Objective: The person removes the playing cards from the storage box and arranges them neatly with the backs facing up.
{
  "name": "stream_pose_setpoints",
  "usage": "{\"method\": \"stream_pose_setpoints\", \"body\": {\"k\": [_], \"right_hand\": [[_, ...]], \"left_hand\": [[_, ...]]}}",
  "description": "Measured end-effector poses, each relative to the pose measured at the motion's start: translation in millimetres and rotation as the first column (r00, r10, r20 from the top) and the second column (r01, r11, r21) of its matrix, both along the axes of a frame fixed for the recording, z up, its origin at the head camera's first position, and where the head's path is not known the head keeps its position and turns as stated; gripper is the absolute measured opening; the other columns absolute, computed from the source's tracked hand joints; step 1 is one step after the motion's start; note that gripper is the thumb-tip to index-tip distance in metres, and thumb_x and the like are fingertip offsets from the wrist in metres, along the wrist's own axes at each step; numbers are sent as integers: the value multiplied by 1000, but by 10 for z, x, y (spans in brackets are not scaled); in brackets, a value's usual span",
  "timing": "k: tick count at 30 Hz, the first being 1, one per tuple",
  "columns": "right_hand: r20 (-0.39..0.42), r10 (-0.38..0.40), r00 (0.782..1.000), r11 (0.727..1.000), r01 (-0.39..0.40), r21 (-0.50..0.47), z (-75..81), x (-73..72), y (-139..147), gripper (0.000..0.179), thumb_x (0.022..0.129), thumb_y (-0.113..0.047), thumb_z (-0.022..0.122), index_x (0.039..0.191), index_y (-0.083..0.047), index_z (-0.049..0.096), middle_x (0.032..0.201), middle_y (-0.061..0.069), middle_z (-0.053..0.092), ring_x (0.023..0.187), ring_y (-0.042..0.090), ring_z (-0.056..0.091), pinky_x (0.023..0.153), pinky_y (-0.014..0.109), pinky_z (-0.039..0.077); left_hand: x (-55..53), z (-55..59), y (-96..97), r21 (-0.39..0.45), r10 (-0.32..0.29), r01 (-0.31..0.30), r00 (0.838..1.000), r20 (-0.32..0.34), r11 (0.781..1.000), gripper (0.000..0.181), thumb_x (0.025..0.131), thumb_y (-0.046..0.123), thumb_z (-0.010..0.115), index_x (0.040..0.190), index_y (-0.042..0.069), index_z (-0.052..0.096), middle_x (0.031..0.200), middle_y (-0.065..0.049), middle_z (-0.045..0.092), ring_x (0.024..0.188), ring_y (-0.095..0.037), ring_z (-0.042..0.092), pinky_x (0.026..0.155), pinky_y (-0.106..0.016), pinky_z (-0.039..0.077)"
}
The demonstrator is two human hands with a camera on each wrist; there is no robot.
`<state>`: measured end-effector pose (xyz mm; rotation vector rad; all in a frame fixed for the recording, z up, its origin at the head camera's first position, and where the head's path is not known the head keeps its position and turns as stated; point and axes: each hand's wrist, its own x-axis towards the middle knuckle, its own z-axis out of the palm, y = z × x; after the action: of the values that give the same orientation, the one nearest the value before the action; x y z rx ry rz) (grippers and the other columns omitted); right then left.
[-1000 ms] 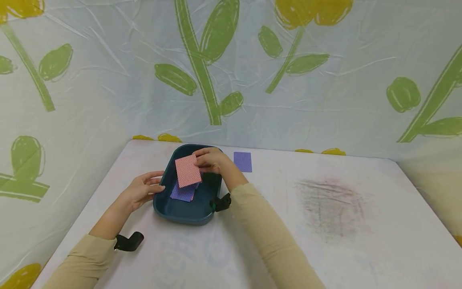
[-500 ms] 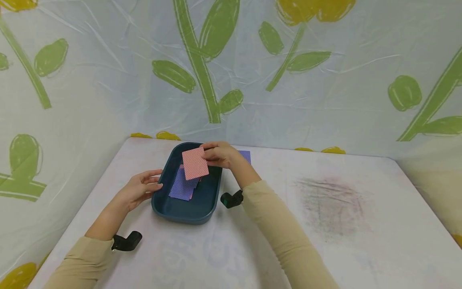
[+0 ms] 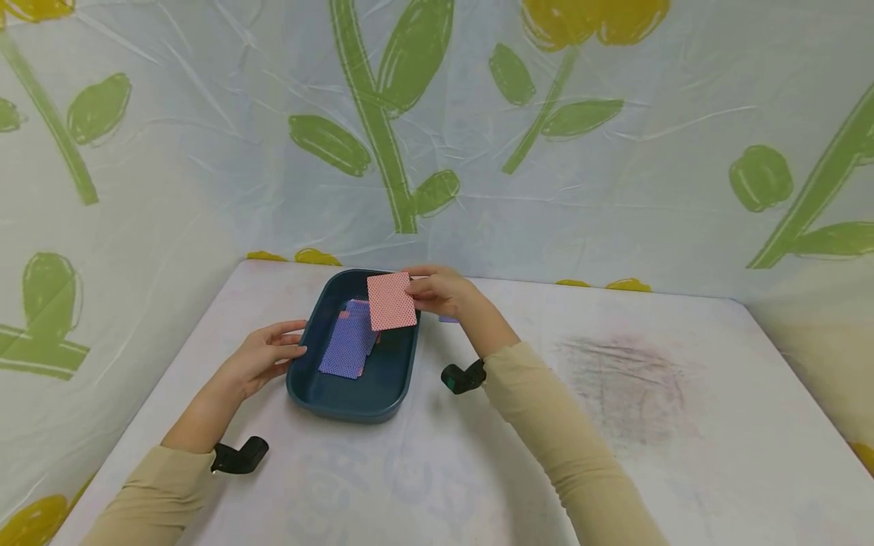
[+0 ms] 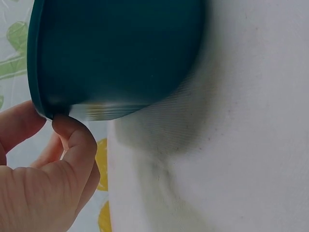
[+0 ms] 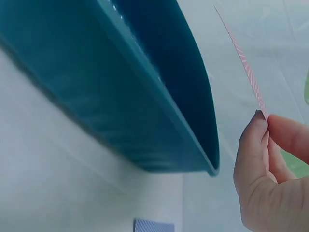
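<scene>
A red-and-white patterned playing card (image 3: 392,301) is pinched between the thumb and fingers of my right hand (image 3: 440,292). It is held over the right rim of a dark blue bin (image 3: 355,415), and the right wrist view shows it edge-on above the rim. Inside the bin, blue-backed cards (image 3: 344,345) lie overlapping, with bits of red-backed ones peeking out. My left hand (image 3: 262,353) holds the bin's left rim; in the left wrist view, its thumb and finger meet at the rim's edge.
On the table right of the bin lies another blue-backed card (image 5: 153,225), mostly hidden by my right hand in the head view. A dark smudge (image 3: 624,387) marks the white table cover. A flower-printed sheet (image 3: 546,212) hangs behind the table.
My right hand has lifted the red-backed card off the blue cards and moved it right, to the bin's right rim. My left hand stays at the left rim.
</scene>
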<state>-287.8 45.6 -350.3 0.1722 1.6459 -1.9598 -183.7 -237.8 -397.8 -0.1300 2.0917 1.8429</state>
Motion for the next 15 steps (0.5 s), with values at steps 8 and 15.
{"method": "stream_pose_setpoints", "body": {"k": [8, 15], "right_hand": [[36, -43, 998, 999, 43, -8, 3, 25, 185, 47, 89, 10, 50, 135, 0, 46, 111, 14, 53, 88, 21, 56, 79, 30, 52], [20, -25, 999, 999, 26, -19, -27, 41, 307, 46, 89, 10, 50, 134, 1, 45, 121, 18, 52, 97, 23, 55, 91, 34, 46]], "left_hand": [[7, -7, -8, -1, -6, 6, 1000, -4, 1000, 60, 93, 5, 55, 145, 0, 25, 120, -17, 43, 99, -18, 51, 81, -25, 46], [18, -1, -1, 4, -9, 9, 1000, -3, 1000, 61, 93, 6, 55, 145, 0, 24, 123, -18, 42, 99, -18, 51, 81, -25, 47]]}}
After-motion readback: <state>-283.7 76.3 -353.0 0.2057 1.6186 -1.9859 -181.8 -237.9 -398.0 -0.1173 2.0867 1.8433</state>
